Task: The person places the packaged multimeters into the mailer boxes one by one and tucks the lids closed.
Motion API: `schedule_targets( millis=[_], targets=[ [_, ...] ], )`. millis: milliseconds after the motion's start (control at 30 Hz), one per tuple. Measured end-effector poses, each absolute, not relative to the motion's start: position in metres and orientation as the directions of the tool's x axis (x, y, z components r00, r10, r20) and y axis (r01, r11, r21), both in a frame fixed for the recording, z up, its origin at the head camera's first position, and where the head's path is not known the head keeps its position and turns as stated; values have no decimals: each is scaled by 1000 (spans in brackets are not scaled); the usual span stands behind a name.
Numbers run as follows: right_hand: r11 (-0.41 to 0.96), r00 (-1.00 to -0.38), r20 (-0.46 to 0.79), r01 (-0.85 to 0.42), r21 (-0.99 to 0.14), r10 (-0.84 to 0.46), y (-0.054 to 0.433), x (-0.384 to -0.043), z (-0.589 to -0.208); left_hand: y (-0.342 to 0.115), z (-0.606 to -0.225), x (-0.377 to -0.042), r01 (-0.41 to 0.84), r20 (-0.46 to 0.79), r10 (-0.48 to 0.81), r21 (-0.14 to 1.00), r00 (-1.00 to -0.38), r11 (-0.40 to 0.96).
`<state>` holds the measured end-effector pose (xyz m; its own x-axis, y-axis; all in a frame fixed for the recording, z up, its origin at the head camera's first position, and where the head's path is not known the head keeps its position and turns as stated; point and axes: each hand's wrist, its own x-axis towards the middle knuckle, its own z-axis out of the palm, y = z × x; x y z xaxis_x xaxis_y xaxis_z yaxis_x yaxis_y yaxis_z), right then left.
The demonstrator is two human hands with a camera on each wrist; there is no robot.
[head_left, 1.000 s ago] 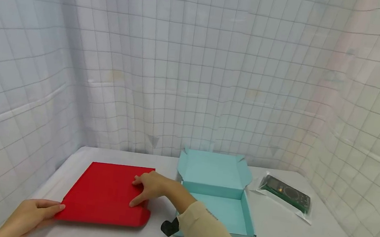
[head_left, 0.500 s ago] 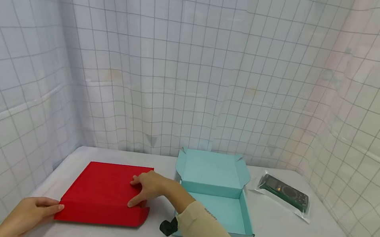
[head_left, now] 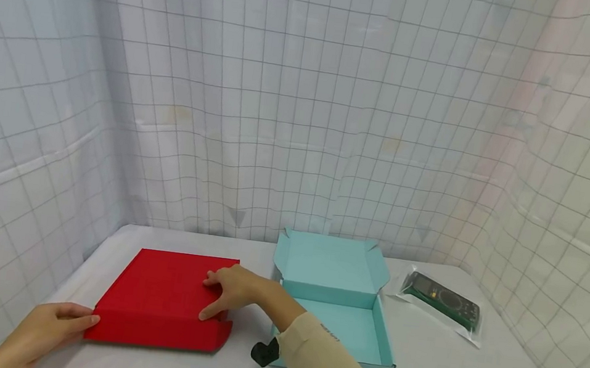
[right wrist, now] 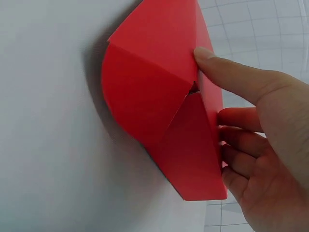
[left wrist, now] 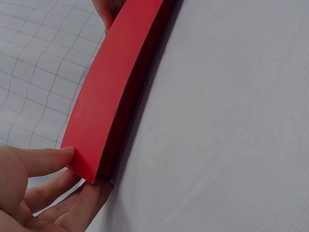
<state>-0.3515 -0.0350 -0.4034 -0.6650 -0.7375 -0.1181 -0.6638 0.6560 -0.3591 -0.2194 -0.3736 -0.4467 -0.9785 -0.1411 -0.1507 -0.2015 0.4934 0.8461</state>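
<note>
A red cardboard mailer box [head_left: 164, 285] lies lid down on the left of the table, its front flap [head_left: 152, 330] bent down along the near side. At the near left corner my left hand [head_left: 44, 325] pinches the box; in the left wrist view its thumb [left wrist: 53, 160] lies on the flap and the other fingers are at the corner's end. My right hand [head_left: 236, 291] rests on the lid near the right edge, thumb towards the front fold. In the right wrist view a rounded side tab [right wrist: 140, 94] sticks out beside the box's side wall [right wrist: 193, 150].
A light blue mailer box [head_left: 346, 327] stands with its lid raised, right of the red one and partly behind my right forearm. Further right lies a green and black multimeter [head_left: 444, 300] in a clear plastic bag. Gridded white curtains [head_left: 304, 117] enclose the table.
The red front flap has folded further down, and its fold line now shows sharply. Both hands keep nearly the same places.
</note>
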Motion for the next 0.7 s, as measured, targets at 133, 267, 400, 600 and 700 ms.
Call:
schedule_targets(
  millis=[133, 267, 400, 600, 700],
  targets=[
    [641, -650, -102, -689, -339, -753, -33, -352, -405, -373, -444, -219, -216, -169, -142, 855, -975, 471],
    [610, -625, -76, -716, -339, -777, -30, -352, -407, -374, -442, -217, -225, -182, -137, 865, -974, 449],
    [579, -609, -32, -735, -352, -792, -26, -352, -404, -376, -442, -216, -222, -186, -124, 869, -975, 443],
    [562, -615, 34, -740, -368, -788, -16, -349, -394, -378, -441, -217, -206, -169, -120, 851, -978, 483],
    [569, -626, 34, -728, -384, -779, -9, -345, -391, -378, -441, -217, -190, -154, -111, 819, -982, 541]
  ],
)
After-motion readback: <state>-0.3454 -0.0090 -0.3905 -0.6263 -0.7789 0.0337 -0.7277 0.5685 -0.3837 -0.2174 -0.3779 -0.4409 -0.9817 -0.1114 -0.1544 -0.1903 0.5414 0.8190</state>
